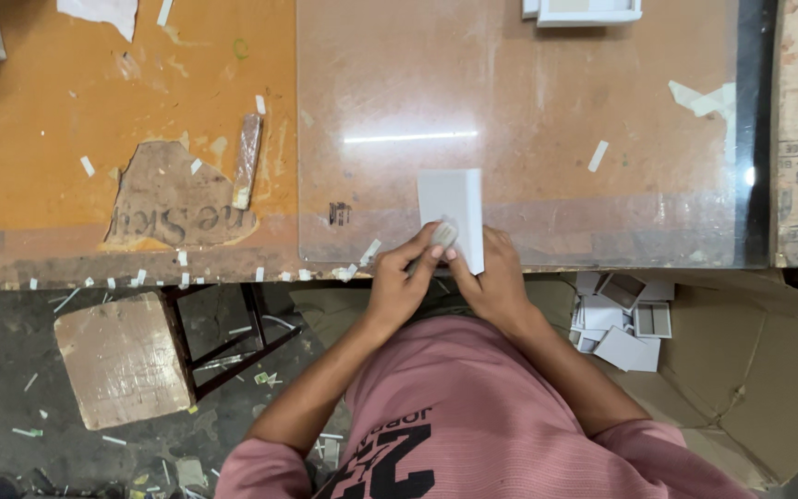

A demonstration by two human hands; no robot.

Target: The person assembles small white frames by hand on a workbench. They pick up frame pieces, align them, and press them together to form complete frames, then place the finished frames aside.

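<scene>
One grey-white card piece [452,211] lies at the near edge of the counter [66,185], on the single clear sheet [528,102] that covers the counter's right part. Two hands work at its near end. The left hand [397,285] has its fingers [425,242] pinched on a small grey roll of tape [444,233], pressed against the card at its 7 o'clock corner. The right hand [489,282] lies at 5 o'clock of the card, its fingers curled onto the card's near edge and right side, holding it down.

At 4 o'clock from the hands, below the counter edge, one opened brown cardboard carton [750,370] lies flattened; on it sits a loose heap of small white boxes [622,319], roughly seven or eight, at least three of them open trays facing up. At 1 o'clock, at the far edge, one white tray [589,11] is partly cut off by the frame. At 10 o'clock one narrow wooden stick [247,160] lies on the orange top. At 8 o'clock one stool with a board seat [122,359] stands on the floor. Small tape scraps, too many to count, are scattered about.
</scene>
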